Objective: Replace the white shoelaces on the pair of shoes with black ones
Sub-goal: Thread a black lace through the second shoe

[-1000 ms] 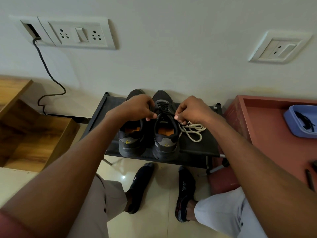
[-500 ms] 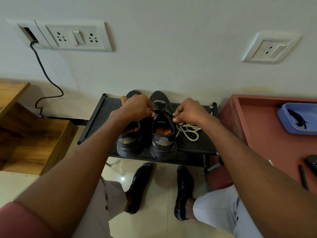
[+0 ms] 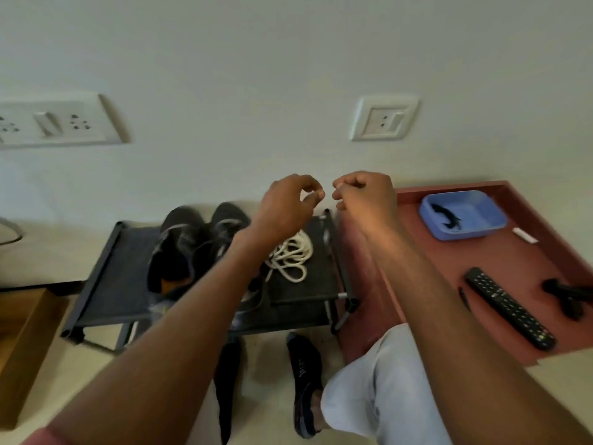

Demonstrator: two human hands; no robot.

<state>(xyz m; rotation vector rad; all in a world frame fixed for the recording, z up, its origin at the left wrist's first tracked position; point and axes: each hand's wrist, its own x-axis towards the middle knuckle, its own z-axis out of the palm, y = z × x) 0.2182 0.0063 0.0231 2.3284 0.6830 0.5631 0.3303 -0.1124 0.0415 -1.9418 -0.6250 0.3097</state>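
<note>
On the low rack (image 3: 106,277), the shoes (image 3: 189,239) sit side by side, now partly behind the left forearm. The white laces (image 3: 292,255) lie coiled on the rack to their right. A second ago both hands pinched at the right shoe's eyelets; now the left hand (image 3: 288,200) and right hand (image 3: 365,194) are raised above it, each grip curled as if pinching, though whether either holds a lace cannot be told. A black lace (image 3: 446,216) waits in the blue tray (image 3: 491,226) on the red desk (image 3: 417,277), so probably more lacing remains.
</note>
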